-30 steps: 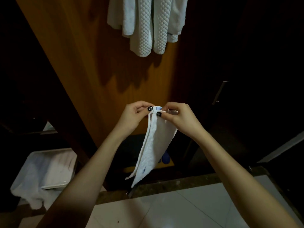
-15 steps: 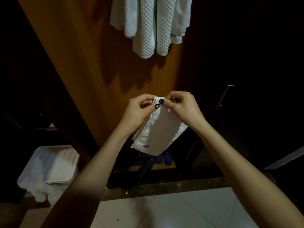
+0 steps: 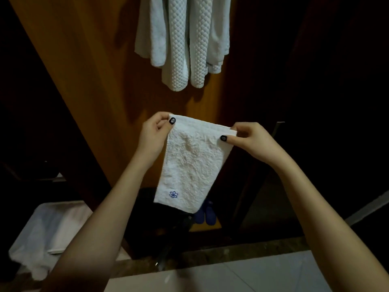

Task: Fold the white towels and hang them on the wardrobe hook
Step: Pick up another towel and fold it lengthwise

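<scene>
Towel [image 3: 192, 163] hangs from two corner pinches, left hand [image 3: 154, 134] and right hand [image 3: 250, 140]. Either thumb slackening would likely drop a corner and undo the fold.

A pair of blue slippers [image 3: 205, 214] sits low in the dark opening, on a yellowish board. At lower left stands a white bin [image 3: 42, 239] with pale cloth draped over its rim. A tall orange-brown wooden panel [image 3: 84, 81] rises behind. A pale tiled floor [image 3: 231, 277] meets a dark stone sill [image 3: 242, 252]. A metal handle [image 3: 277, 128] shows at right.
</scene>
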Tool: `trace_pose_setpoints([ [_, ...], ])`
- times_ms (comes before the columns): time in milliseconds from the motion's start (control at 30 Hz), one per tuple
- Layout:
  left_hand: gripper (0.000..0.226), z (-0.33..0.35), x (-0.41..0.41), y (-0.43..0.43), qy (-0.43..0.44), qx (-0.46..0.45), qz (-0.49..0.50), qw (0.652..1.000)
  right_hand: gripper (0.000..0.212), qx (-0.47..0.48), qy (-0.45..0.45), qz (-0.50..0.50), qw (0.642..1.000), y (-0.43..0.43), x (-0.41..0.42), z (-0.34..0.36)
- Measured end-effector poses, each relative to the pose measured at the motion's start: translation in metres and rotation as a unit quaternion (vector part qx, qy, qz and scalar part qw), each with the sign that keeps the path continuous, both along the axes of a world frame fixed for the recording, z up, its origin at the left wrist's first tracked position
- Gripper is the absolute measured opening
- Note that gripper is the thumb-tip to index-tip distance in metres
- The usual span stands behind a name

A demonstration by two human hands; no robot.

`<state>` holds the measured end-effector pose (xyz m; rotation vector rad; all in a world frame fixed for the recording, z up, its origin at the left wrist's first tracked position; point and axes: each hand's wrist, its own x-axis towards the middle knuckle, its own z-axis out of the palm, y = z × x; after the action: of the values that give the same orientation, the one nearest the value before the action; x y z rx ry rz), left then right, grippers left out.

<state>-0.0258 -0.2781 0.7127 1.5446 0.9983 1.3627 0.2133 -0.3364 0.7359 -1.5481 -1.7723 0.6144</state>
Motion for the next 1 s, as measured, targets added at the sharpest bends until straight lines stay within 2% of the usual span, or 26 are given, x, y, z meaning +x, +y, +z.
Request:
trace_pose_setpoints([
  [133,0.019,-0.001,0.009,-0.002,0.023,0.013,0.022,0.999,0.027,0.08,0.111,-0.047,0.99,0.005,-0.006,0.002],
  [233,0.02,0.0,0.011,-0.004,0.003,0.031,0.021,0.999,0.019,0.097,0.161,-0.064,0.98,0.008,-0.001,0.007],
  [300,0.027,0.002,0.012,-0.007,0.007,0.082,0.011,0.997,0.015,0.085,0.147,-0.078,0.982,0.01,0.003,0.008],
  [400,0.035,-0.001,0.016,-0.006,0.081,0.179,0.014,0.98,0.015,0.087,0.075,-0.105,0.988,0.011,0.004,0.002],
  [467,0.035,-0.004,0.021,-0.007,0.106,0.196,0.027,0.975,0.019,0.096,0.051,-0.111,0.988,0.012,0.005,-0.003],
  [533,0.034,-0.002,0.024,-0.01,0.077,0.149,0.034,0.985,0.02,0.087,0.077,-0.077,0.99,0.011,0.007,-0.006],
  [600,0.035,0.0,0.023,-0.013,-0.01,0.065,-0.004,0.998,0.02,0.057,0.169,-0.006,0.984,0.007,0.008,-0.006],
  [667,0.035,0.002,0.022,-0.012,-0.068,0.009,-0.035,0.997,0.019,0.029,0.269,0.056,0.961,0.004,0.009,-0.003],
  [800,0.018,0.009,0.02,-0.005,-0.027,0.014,-0.055,0.998,0.022,-0.024,0.377,0.127,0.917,0.001,0.01,0.007],
  [900,0.017,0.014,0.018,-0.001,0.049,0.065,-0.058,0.995,0.015,-0.055,0.366,0.157,0.916,-0.002,0.01,0.012],
  [1000,0.018,0.017,0.02,0.002,0.081,0.051,-0.074,0.993,0.006,-0.068,0.349,0.183,0.917,-0.005,0.011,0.015],
])
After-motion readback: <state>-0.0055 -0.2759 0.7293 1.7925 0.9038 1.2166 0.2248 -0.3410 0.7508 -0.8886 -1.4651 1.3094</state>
